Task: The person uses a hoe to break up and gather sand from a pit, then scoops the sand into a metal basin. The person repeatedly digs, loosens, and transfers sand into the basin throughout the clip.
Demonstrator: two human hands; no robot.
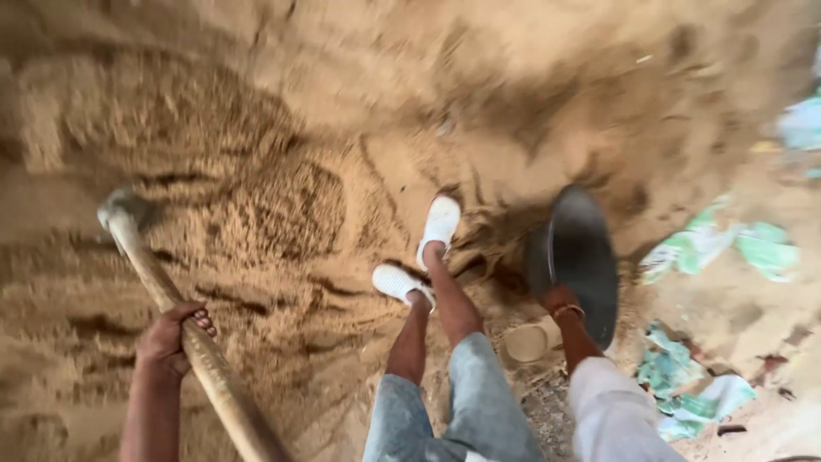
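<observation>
Head view: left hand [171,338] on hoe handle [184,338]

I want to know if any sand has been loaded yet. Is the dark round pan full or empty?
Empty, as far as shows: the dark pan stands tipped on its edge, held by the right hand, its inside bare and dark, no sand in it.

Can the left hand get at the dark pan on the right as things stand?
Probably not directly. The left hand is wrapped round the wooden handle, and both legs stand between it and the dark pan.
</observation>
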